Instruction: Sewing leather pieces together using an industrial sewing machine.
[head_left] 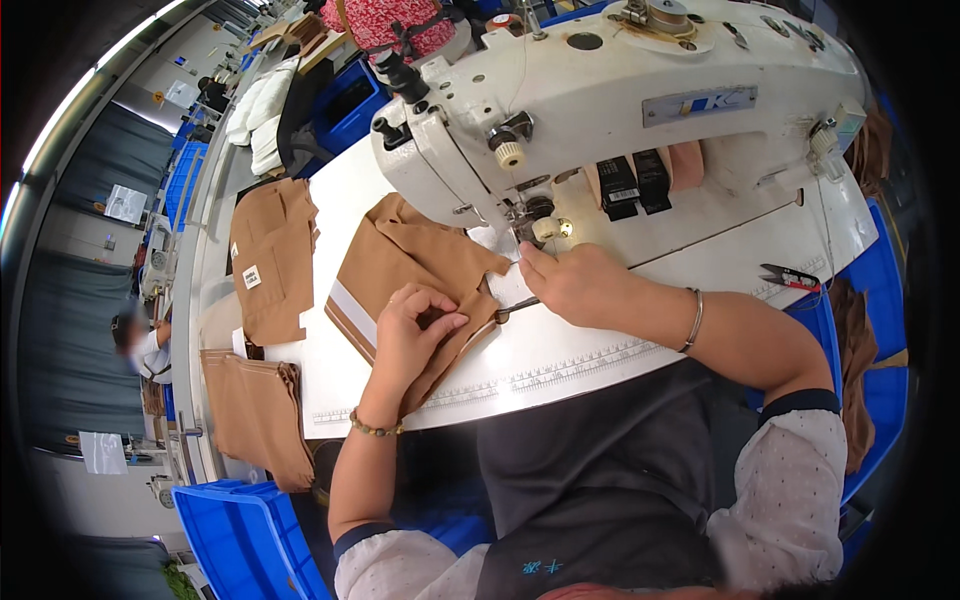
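Observation:
A brown fabric piece (400, 262) with a white strip lies folded on the white sewing table, its far right corner near the needle area (522, 232) of the sewing machine (610, 90). My left hand (415, 330) rests on the piece and pinches its near edge between thumb and fingers. Right beside the needle and presser foot is my right hand (578, 285), fingers drawn together at their tips. Whatever those fingertips hold, if anything, is too small to tell. The fabric's corner ends just left of them.
Brown fabric pieces (272, 262) and a folded brown stack (255, 415) lie at the left. Thread snips (790, 277) rest on the right. Black labels (637, 185) sit under the machine arm. Blue bins (245, 535) flank the table (470, 385). Another person (150, 350) sits far left.

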